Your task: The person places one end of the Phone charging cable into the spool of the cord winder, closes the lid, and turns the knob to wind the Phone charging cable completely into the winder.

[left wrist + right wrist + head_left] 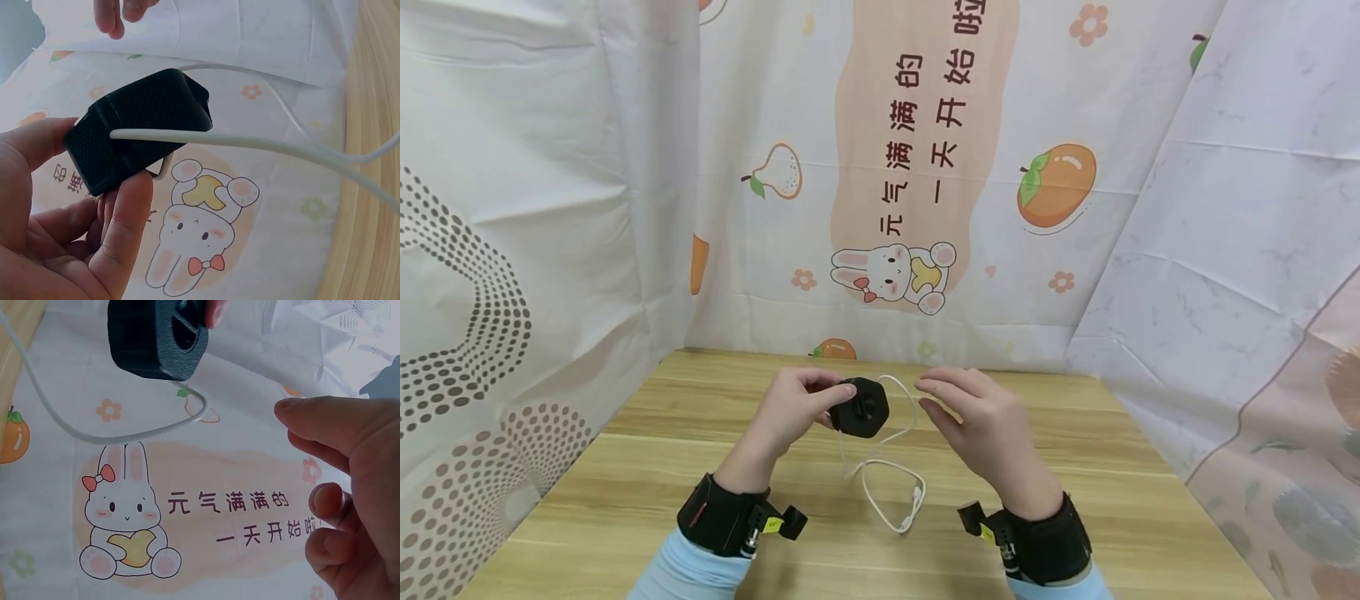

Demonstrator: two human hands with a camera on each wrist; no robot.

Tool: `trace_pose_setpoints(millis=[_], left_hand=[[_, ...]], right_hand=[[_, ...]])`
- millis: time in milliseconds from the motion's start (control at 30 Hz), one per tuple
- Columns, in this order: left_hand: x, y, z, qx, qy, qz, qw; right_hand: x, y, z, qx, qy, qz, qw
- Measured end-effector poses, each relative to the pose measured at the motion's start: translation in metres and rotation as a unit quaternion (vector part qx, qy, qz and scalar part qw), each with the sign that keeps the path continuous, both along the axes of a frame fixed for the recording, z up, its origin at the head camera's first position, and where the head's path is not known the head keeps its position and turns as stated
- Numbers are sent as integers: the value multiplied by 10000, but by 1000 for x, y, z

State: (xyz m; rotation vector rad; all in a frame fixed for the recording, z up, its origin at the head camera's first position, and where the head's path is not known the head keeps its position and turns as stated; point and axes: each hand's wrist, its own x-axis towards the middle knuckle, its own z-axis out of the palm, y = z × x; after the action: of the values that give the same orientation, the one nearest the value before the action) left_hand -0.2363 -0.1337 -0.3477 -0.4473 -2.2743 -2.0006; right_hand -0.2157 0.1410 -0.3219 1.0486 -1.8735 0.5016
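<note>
The black block (pixel 871 414) is held up over the wooden table (pixel 1000 492), above the middle of its far half. Its six-sided face, with a dark recess, turns up toward the wearer. From the left wrist, its longer run slants from lower left to upper right; the head view foreshortens it, so the full long axis is hard to settle.

The block is matte, with textured panels, bevelled corners and a seam across one side. A smooth white cable (pixel 262 142) passes close across it, then loops over the table below and ends in a small white connector (pixel 917 497). Whether that end touches the table is unclear.

The left hand (pixel 790 408) pinches the block by one end between thumb and fingers, above the table's middle, hiding part of that edge. The right hand (pixel 985 417), above the table to the right of centre, is apart from the block, its fingers loosely bent and its grasp free. The right wrist view cuts off the block's top. Behind the table hangs a curtain (pixel 760 242) printed with a rabbit.
</note>
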Motion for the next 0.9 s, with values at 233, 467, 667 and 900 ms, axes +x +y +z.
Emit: trace_pose_setpoints(millis=[233, 467, 667, 900], left_hand=[[-2, 3, -2, -22, -22, -310, 9995], [-1, 8, -4, -244, -100, -479, 9985], [-1, 12, -5, -272, -100, -574, 9979], [2, 13, -6, -279, -140, -710, 9970]], right_hand=[[-5, -10, -8, 369, -58, 167, 9992], [-6, -25, -18, 724, -130, 351, 9967], [-7, -32, -25, 876, -252, 411, 9950], [-9, -32, -30, 952, -291, 389, 9943]])
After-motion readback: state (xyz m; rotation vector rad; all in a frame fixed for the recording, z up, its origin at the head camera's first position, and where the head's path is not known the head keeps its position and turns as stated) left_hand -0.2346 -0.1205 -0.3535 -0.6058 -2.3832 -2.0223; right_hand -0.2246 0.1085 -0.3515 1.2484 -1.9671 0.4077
